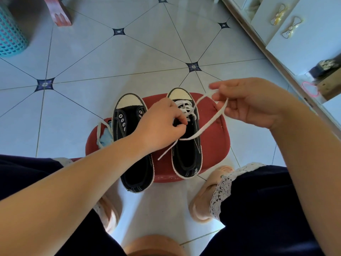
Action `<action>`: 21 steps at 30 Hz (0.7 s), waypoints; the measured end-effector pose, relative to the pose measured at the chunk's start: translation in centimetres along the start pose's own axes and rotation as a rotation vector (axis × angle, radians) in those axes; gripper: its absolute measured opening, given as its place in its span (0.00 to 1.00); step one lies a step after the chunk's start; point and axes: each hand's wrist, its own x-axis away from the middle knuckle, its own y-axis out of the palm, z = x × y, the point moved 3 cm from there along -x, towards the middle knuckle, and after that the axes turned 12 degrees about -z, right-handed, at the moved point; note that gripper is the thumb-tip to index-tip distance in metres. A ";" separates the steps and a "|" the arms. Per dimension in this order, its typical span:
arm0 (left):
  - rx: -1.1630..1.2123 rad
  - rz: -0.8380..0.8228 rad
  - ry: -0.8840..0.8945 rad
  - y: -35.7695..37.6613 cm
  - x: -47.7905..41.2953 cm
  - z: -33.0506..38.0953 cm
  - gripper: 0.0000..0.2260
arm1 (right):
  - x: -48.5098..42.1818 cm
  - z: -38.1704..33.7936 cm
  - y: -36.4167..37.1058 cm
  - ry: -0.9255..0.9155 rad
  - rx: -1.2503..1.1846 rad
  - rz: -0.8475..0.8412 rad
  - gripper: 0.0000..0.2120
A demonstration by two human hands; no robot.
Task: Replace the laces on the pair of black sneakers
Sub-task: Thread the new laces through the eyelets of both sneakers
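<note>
At frame centre, two black sneakers stand side by side on a red stool [215, 141]. The unlaced sneaker [137, 174] is on the left and the partly laced sneaker [186, 156] on the right. The left hand [162, 124] pinches the white lace [208, 126] at its eyelets. The right hand [247, 102], centre right, holds the lace's free length raised.

L grip [162, 124] hides sneaker [129, 119] eyelets; basket [11, 34] cropped.

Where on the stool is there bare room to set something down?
Bare red strip right of the right sneaker, out to the stool edge, though the lace crosses it. Crowded: left edge holds a spare lace; left hand covers the middle.
</note>
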 end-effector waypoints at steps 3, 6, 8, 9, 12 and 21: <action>-0.066 -0.005 0.030 0.3 -0.2 0.4 0.06 | 0.3 -0.4 -0.7 -0.099 -0.189 0.018 0.10; -0.086 -0.004 0.014 0.6 -0.4 0.6 0.12 | 0.6 -0.5 -0.6 -0.191 -0.353 -0.050 0.11; -0.116 -0.008 -0.009 0.9 -0.6 0.9 0.15 | 0.6 -0.5 -0.4 -0.240 -0.414 -0.076 0.13; -0.142 -0.014 -0.024 1.1 -0.7 1.0 0.17 | 0.5 -0.4 -0.3 -0.253 -0.444 -0.093 0.15; -0.178 -0.023 -0.069 1.5 -1.1 0.9 0.16 | -0.2 0.4 0.0 -0.214 -0.503 -0.158 0.16; -0.032 -0.015 -0.142 1.8 -1.7 0.5 0.11 | -3.9 8.2 -2.1 0.173 -0.290 0.117 0.10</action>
